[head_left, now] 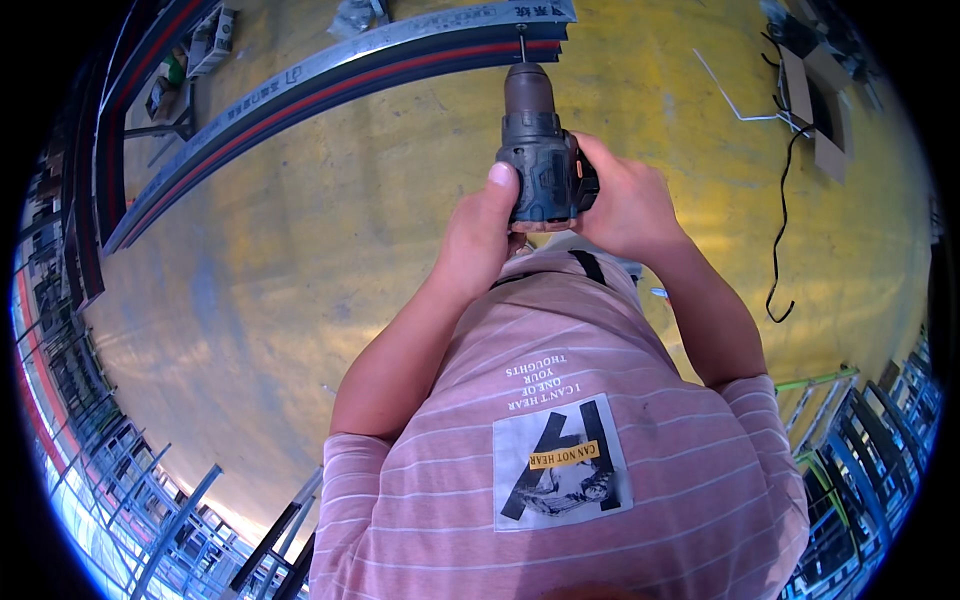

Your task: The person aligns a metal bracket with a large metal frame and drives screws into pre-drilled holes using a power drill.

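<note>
A dark blue-grey cordless drill point(541, 160) points away from me, held between both hands. My left hand point(480, 222) is closed on its left side, the thumb lying along the body. On the other side my right hand point(628, 200) wraps round it; most of those fingers are hidden behind the drill. From the chuck a thin bit point(523, 45) reaches the end of a long metal profile point(400, 38), which has a silvery face and a dark side with a red stripe. Whether the tip has gone into the metal I cannot tell.
Yellowish floor point(300, 270) spreads around me. An open cardboard box point(810, 100) stands at far right, with a black cable point(784, 220) trailing from it and a bent white strip point(725, 95) beside it. Metal racks point(170, 540) line the lower left, more the lower right.
</note>
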Demonstrator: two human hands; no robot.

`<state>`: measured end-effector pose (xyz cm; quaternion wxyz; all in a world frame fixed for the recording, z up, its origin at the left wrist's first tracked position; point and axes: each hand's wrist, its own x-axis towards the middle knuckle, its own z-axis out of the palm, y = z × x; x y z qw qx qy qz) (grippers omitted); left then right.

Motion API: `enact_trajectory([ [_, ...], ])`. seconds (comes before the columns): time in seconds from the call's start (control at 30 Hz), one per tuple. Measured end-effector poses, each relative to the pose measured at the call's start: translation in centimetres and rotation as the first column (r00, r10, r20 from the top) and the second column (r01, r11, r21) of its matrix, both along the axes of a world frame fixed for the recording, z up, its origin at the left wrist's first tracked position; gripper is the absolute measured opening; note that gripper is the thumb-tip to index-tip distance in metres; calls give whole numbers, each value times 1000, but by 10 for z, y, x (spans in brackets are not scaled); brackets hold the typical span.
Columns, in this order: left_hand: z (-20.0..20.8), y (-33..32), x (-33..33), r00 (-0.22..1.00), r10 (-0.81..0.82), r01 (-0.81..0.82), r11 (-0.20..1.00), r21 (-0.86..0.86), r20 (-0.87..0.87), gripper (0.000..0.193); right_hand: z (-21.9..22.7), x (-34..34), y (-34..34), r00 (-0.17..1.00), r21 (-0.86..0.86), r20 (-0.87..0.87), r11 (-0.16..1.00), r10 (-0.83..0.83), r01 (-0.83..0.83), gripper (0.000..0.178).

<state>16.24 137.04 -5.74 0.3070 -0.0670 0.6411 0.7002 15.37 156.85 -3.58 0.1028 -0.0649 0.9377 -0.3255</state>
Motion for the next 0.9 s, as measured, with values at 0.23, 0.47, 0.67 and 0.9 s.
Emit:
enact_trajectory([
  [0.23,-6,10,-1,992,57,-82,971,226,111,74,32,-2,4,998,168,41,985,37,-43,59],
  [0.47,-28,24,-1,935,11,-263,692,672,355,71,68,-1,-13,994,485,99,869,57,-98,65],
  [0.67,-7,34,-1,967,155,-194,962,191,201,79,38,0,7,961,306,-241,950,137,-59,41],
  [0.9,-13,20,-4,946,9,-208,784,585,324,72,65,-8,-6,989,455,60,878,138,-150,30],
])
